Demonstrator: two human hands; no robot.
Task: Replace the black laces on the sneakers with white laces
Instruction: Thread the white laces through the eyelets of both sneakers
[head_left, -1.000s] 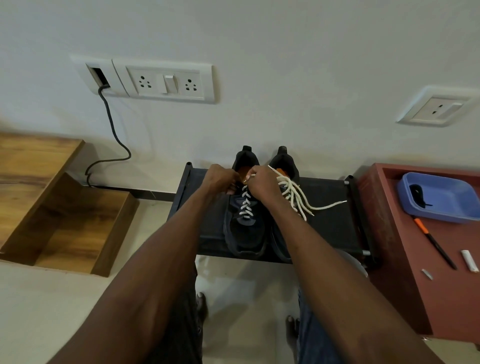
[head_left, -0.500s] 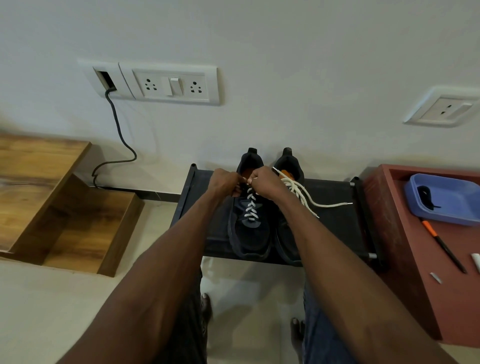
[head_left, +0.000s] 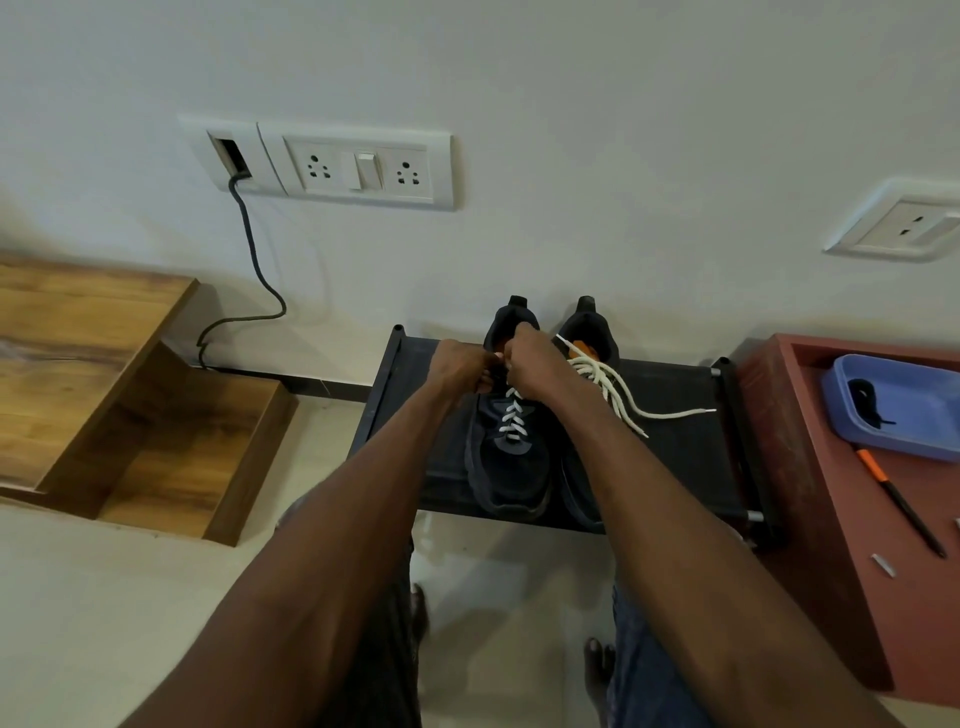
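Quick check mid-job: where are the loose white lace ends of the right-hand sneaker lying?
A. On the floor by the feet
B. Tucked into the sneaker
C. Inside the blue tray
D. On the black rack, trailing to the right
D: the loose lace ends trail rightward from the right-hand sneaker across the black rack; the blue tray holds only something black.

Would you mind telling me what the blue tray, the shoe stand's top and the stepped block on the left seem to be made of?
The blue tray looks like moulded plastic: even colour, rounded rim, soft sheen. The shoe stand seems to have a matte dark sheet, perhaps fabric, stretched between black rails with metal tube ends; I cannot be sure. The stepped block shows brown grain, so wood or wood-look laminate.
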